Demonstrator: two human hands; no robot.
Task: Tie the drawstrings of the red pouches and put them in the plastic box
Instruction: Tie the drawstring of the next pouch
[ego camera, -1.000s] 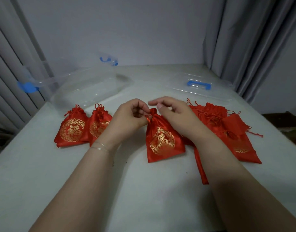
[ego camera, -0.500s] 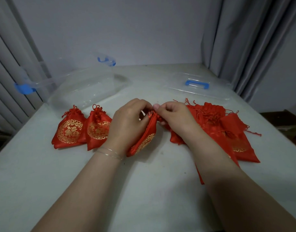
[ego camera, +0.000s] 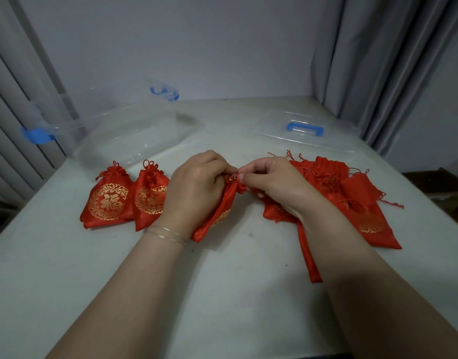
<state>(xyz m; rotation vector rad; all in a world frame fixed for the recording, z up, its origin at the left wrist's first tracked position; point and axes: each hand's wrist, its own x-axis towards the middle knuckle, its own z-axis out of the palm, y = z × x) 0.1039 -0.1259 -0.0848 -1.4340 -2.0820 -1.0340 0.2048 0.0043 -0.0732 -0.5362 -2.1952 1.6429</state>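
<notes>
A red pouch with gold print (ego camera: 217, 216) is held between both hands at the middle of the table, tilted on edge. My left hand (ego camera: 196, 190) grips its neck, and my right hand (ego camera: 272, 182) pinches the drawstring at its top. Two tied pouches (ego camera: 107, 200) (ego camera: 150, 198) lie side by side to the left. A heap of loose red pouches (ego camera: 352, 198) lies to the right, partly under my right wrist. The clear plastic box (ego camera: 124, 136) with blue clips stands at the back left.
The box's clear lid with a blue handle (ego camera: 304, 128) lies flat at the back right. Grey curtains hang on both sides of the white table (ego camera: 222, 294). The table's right edge drops off near the pouch heap.
The held pouch has turned from lying flat, print up, to standing on edge. Both hands have closed together at its neck, and the view has shifted slightly.
</notes>
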